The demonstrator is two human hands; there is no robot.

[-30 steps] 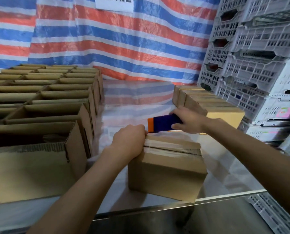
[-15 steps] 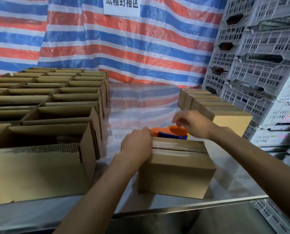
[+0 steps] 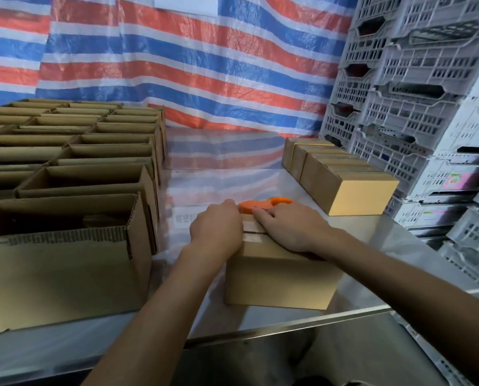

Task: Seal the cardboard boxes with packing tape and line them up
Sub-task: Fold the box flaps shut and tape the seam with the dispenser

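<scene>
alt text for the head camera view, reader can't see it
Two hands work on a cardboard box on a steel table: the right hand presses flat on the tape along its top, the left hand holds its left edge. An orange tape dispenser lies just behind; open boxes stand left, sealed boxes line up right.

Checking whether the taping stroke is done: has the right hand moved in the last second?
Yes. The right hand came back toward the person, from beyond the far edge of the box onto its top; the tape dispenser lies behind it.
</scene>
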